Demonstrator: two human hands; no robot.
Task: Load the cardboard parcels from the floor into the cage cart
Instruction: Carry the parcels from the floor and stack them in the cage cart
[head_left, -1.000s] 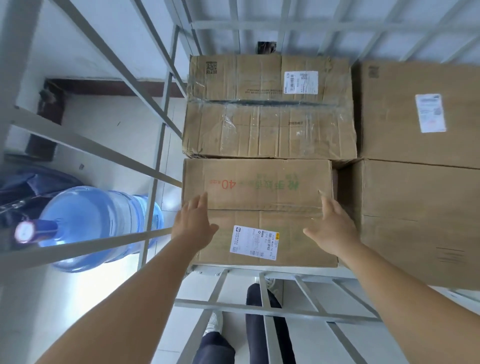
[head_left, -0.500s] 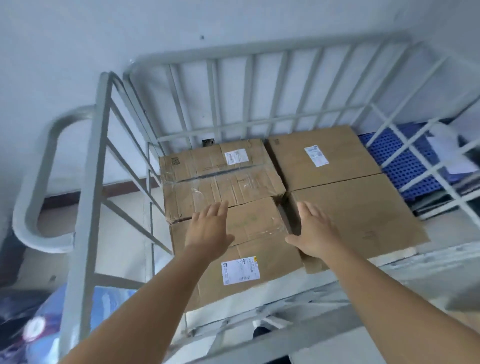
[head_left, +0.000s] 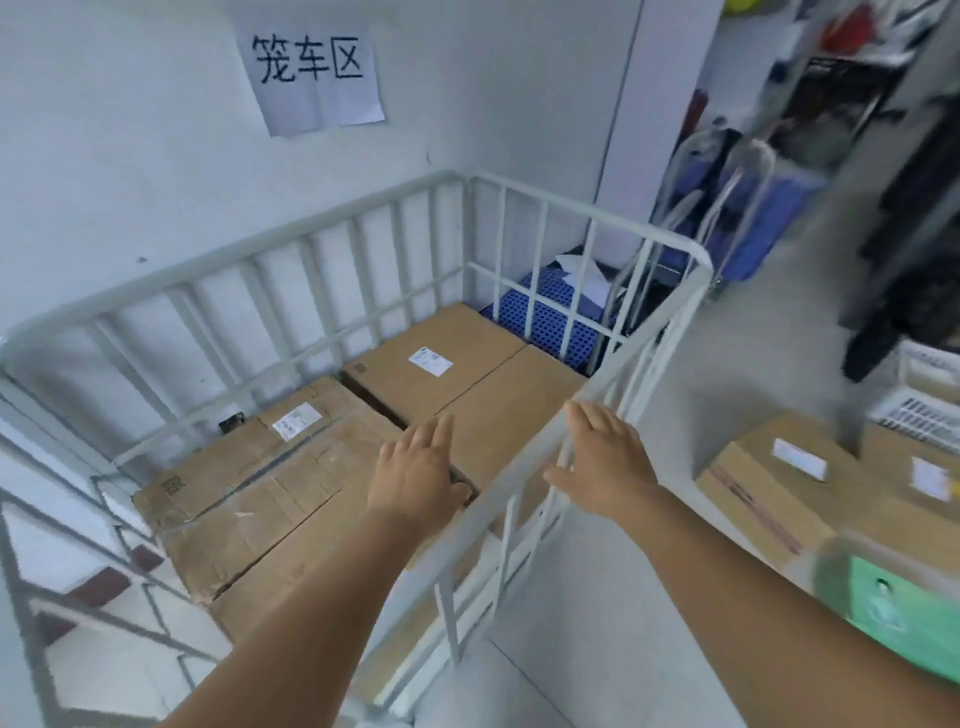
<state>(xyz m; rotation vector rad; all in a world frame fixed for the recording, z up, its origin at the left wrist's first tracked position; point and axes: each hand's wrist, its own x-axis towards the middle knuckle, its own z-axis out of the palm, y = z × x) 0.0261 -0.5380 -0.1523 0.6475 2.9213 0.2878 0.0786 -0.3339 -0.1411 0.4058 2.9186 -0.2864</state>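
The grey barred cage cart (head_left: 322, 244) stands against the white wall. Several brown cardboard parcels lie flat inside it: a taped one (head_left: 260, 478) at the left and a smoother labelled one (head_left: 441, 358) at the back right. My left hand (head_left: 418, 475) hovers over the parcels inside the cart, fingers straight, holding nothing. My right hand (head_left: 605, 457) is raised at the cart's front rail with fingers spread, also holding nothing. More cardboard parcels (head_left: 810, 493) with white labels sit on the floor at the right.
A paper sign (head_left: 311, 73) hangs on the wall above the cart. Behind the cart lie a blue perforated pallet (head_left: 550, 322) and a folded hand trolley (head_left: 727, 208). A green object (head_left: 898, 608) and a white crate (head_left: 924, 410) sit at the right.
Both hands have lifted off the front parcel and drawn back. The view has swung up and to the right, bringing the floor parcels and the wall sign into sight.
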